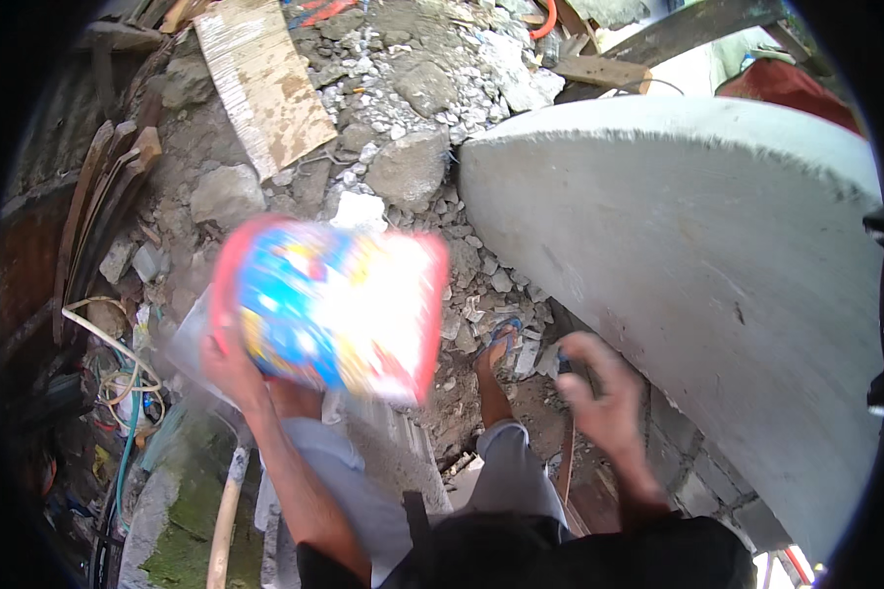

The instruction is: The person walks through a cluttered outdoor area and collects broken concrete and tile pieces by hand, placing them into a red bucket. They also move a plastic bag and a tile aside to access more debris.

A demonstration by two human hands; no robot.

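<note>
My left hand (234, 368) grips the rim of a red plastic pail (339, 304) with a blue and yellow printed side. Tipped on its side in front of my left knee, the pail is blurred, and its inside is out of sight. My right hand (604, 402) hangs to the right of my legs, slightly blurred, with thumb and forefinger apart and nothing visible between them. Below my left hand stands a long-handled tool with a wooden handle (228, 515); a pale flat part by the hand may be its blade.
Broken concrete and rubble (408, 172) cover the ground ahead. A large curved concrete wall (678, 216) rises on the right. A stained board (265, 88) lies at the far left. Timber strips (98, 206) and tangled hose (128, 378) line the left side. My sandaled foot (501, 339) stands among rubble.
</note>
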